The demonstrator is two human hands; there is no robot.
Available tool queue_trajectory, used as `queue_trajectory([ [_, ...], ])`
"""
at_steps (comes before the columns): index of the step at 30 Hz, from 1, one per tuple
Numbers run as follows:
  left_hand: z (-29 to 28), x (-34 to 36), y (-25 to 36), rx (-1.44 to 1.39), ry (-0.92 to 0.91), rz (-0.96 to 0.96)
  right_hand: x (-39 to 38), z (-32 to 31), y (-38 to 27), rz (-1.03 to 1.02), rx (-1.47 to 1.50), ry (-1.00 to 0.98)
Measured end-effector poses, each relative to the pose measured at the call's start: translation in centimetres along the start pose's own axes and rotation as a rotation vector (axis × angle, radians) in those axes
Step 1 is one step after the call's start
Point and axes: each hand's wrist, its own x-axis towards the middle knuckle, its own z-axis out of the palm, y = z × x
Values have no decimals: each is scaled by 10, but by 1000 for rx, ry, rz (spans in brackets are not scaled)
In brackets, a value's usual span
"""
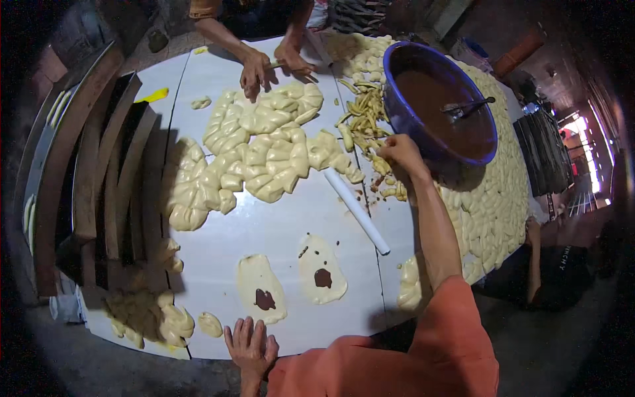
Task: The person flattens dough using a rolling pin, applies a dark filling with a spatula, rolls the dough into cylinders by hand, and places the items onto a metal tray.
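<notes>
Reaching to approx 2 o'clock, the R hand (402,153) has its fingers at the pile of yellow-green strips (368,109), just beside the blue basin (390,83) of brown liquid; can't tell if they're clamped on a strip. L hand (251,349) rests at 7 o'clock on the counter (215,264), palm down, fingers slightly apart. Just past it, 2 flat dough pcs (253,274) lie at 6–7 o'clock, each w/ a dark brown blob (323,278). White rod (357,212) nr centre, twd 4 o'clock. Dough lumps (274,159) at 10–11 o'clock; co-worker's hands (254,71) at 11.
</notes>
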Motion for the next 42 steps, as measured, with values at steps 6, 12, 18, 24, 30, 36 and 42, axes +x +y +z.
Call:
queue_trajectory([
  [6, 2, -3, 0, 8, 23, 3, -37, -27, -15, -16, 611, -50],
  [12, 7, -1, 0, 1, 97, 47, -117, -59, -50, -84, 306, -213],
  [18, 0, 0, 0, -18, 93, 34, -208, -20, -74, -258, 233, -488],
  [24, 4, 3, 0, -36, 106, 38, -275, 53, -92, -480, 222, -524],
  [30, -5, 13, 12, -222, 136, -4, -295, 74, -86, -606, 24, -290],
  [36, 0, 50, 48, -191, 77, 168, -300, 91, -80, -630, 88, -232],
  [42, 2, 85, 77, -276, 42, 315, -301, 79, -76, -545, 220, -162],
])
